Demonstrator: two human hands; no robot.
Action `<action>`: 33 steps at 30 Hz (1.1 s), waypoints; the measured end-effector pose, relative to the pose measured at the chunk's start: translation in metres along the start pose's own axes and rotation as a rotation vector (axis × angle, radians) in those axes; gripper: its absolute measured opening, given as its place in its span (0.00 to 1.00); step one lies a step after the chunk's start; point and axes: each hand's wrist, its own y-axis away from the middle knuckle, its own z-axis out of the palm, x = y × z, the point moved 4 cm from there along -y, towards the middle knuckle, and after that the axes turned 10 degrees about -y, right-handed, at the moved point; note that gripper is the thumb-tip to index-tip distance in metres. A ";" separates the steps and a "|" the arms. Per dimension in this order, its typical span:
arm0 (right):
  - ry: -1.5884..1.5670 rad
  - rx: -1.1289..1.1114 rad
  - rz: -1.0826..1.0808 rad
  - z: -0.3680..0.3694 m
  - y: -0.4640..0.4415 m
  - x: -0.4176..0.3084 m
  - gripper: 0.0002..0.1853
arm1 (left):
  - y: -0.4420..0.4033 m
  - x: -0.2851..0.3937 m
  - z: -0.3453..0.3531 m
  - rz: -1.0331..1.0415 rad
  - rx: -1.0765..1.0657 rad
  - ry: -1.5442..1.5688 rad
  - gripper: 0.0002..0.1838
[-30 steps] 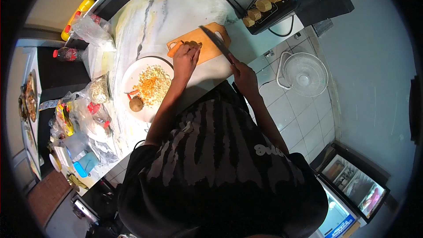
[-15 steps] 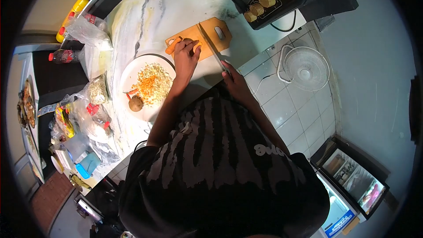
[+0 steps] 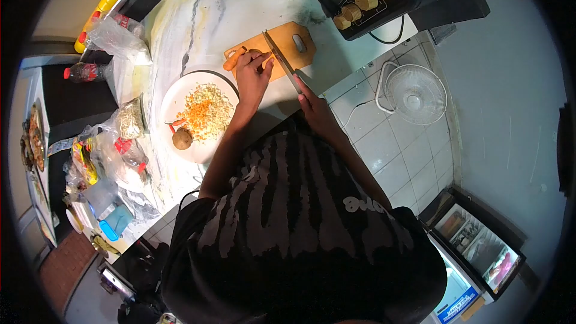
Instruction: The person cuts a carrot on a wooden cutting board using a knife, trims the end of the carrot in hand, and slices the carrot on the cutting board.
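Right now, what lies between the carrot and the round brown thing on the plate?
A strip of bare counter, the plate's rim, then chopped white and orange bits; the head view shows it.

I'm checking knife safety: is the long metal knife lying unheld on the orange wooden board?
No, the right hand holds the knife, its blade over the board.

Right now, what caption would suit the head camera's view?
Left hand steadies a carrot on a board, right hand holding a knife.
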 end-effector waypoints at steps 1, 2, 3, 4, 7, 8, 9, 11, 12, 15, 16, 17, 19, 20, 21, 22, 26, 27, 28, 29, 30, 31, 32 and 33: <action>-0.021 -0.026 0.051 0.001 0.000 0.000 0.25 | 0.001 -0.001 0.001 -0.033 -0.023 0.027 0.10; -0.021 -0.030 0.053 0.002 0.000 0.002 0.25 | 0.001 -0.001 0.000 -0.036 -0.023 0.026 0.10; -0.015 -0.018 0.006 0.003 -0.001 0.003 0.25 | 0.001 -0.001 0.000 -0.028 -0.008 0.033 0.10; -0.008 -0.005 -0.041 0.004 -0.002 0.004 0.25 | 0.000 -0.001 0.000 -0.020 0.007 0.040 0.09; 0.023 0.008 -0.076 0.004 -0.004 0.009 0.25 | 0.000 0.001 -0.001 0.009 0.035 0.015 0.08; 0.024 0.007 -0.076 0.005 -0.005 0.011 0.25 | -0.001 0.001 -0.001 0.008 0.035 0.015 0.08; 0.033 0.006 -0.099 0.005 -0.006 0.010 0.25 | -0.001 0.001 -0.001 0.012 0.030 0.010 0.08; 0.043 0.004 -0.119 0.005 -0.005 0.008 0.25 | -0.001 0.001 -0.001 0.014 0.024 0.005 0.08; 0.065 -0.002 -0.102 0.005 -0.005 0.005 0.26 | -0.001 0.002 -0.001 -0.001 0.010 0.016 0.08; 0.088 -0.013 -0.075 0.008 -0.004 0.001 0.26 | -0.001 0.003 -0.002 -0.015 0.004 0.033 0.07; 0.090 -0.016 -0.068 0.008 -0.005 0.000 0.27 | -0.001 0.003 -0.002 -0.010 0.014 0.039 0.07; 0.091 -0.019 -0.064 0.009 -0.004 0.000 0.27 | -0.001 0.002 -0.002 -0.015 0.013 0.040 0.07; 0.117 -0.018 -0.001 0.010 -0.004 -0.003 0.26 | -0.001 0.000 0.000 -0.018 0.001 0.038 0.07; 0.121 -0.028 0.001 0.010 -0.004 -0.004 0.26 | -0.001 0.000 0.000 -0.029 0.004 0.038 0.07; 0.162 -0.041 0.042 0.010 -0.004 -0.003 0.27 | 0.000 -0.001 0.001 -0.022 0.003 0.010 0.08; 0.201 -0.052 0.081 0.011 -0.005 -0.003 0.27 | 0.000 -0.001 0.001 -0.013 0.000 -0.020 0.08; 0.271 -0.019 0.005 0.015 -0.010 -0.010 0.28 | 0.000 -0.003 0.003 -0.052 -0.014 0.005 0.08; 0.328 -0.022 0.054 0.016 -0.014 -0.008 0.29 | -0.001 -0.001 0.002 -0.016 0.017 -0.011 0.08; 0.386 -0.026 0.102 0.016 -0.018 -0.006 0.30 | -0.001 0.001 0.000 0.021 0.051 -0.027 0.08; 0.389 -0.027 0.096 0.016 -0.021 -0.005 0.30 | -0.002 0.001 0.000 0.021 0.057 -0.028 0.08; 0.410 0.002 0.024 0.017 -0.022 -0.005 0.30 | -0.001 0.002 0.000 0.022 0.053 -0.037 0.08; 0.430 0.033 -0.049 0.017 -0.022 -0.005 0.30 | -0.001 0.002 -0.001 0.025 0.048 -0.047 0.08; 0.432 0.032 -0.054 0.017 -0.023 -0.003 0.30 | -0.001 0.002 -0.002 0.026 0.053 -0.048 0.08; 0.431 0.036 -0.029 0.017 -0.024 -0.002 0.30 | 0.000 0.001 -0.001 0.010 0.036 -0.041 0.08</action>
